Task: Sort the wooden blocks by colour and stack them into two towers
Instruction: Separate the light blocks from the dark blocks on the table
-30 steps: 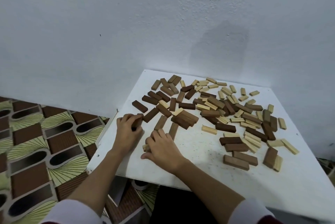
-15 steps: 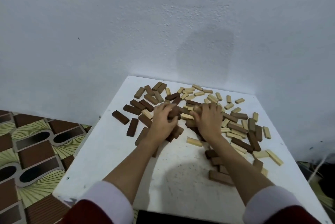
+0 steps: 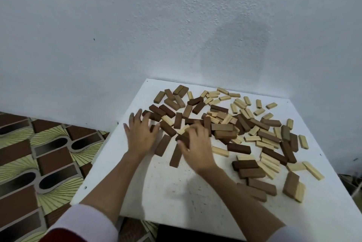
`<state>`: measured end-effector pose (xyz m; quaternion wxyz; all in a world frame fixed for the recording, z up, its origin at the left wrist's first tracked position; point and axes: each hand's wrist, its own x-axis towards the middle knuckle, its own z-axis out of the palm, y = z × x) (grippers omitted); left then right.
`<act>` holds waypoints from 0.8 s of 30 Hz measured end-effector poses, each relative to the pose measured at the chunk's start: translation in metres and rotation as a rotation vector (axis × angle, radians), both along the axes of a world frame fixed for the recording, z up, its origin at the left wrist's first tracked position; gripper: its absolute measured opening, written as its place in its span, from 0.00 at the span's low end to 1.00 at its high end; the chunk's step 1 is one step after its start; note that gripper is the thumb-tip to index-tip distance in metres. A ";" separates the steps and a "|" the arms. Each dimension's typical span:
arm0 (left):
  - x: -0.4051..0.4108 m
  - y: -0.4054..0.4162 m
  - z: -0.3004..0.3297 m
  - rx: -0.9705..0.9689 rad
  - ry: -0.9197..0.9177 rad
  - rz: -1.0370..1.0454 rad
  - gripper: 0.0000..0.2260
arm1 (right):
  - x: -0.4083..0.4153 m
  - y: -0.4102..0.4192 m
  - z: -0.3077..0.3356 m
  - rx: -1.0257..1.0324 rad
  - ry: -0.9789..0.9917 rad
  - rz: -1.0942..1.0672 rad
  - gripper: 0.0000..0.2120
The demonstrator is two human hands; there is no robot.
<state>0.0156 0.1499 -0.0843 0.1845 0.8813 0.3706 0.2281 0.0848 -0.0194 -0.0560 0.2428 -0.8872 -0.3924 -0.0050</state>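
Observation:
Several dark brown blocks (image 3: pixel 238 148) and pale blocks (image 3: pixel 220 151) lie mixed and scattered over the white table (image 3: pixel 176 192), mostly in its far and right parts. My left hand (image 3: pixel 141 134) is at the heap's left edge with fingers spread, its fingertips over dark blocks (image 3: pixel 154 115). Just right of it, my right hand (image 3: pixel 195 147) grips a dark block (image 3: pixel 183 139) in its curled fingers. More dark blocks (image 3: pixel 163 145) lie flat between the two hands. No tower stands on the table.
The table's far edge meets a white wall (image 3: pixel 176 26). Patterned floor tiles (image 3: pixel 39 153) lie beyond its left edge. The near middle of the tabletop is bare, speckled white surface. A loose group of dark and pale blocks (image 3: pixel 293 186) sits near the right front.
Both hands have drawn back from the heap's middle towards its left side. The left hand has opened its fingers; the right hand now holds a dark block.

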 end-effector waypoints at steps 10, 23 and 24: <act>-0.040 -0.023 -0.006 -0.183 -0.021 -0.274 0.43 | -0.020 0.010 -0.021 -0.228 -0.100 0.126 0.43; -0.035 -0.041 -0.008 -0.228 -0.186 -0.278 0.19 | 0.004 -0.007 -0.012 -0.249 -0.052 0.040 0.35; -0.035 -0.042 -0.008 -0.240 -0.198 -0.269 0.21 | 0.005 -0.007 -0.011 -0.241 -0.055 0.047 0.35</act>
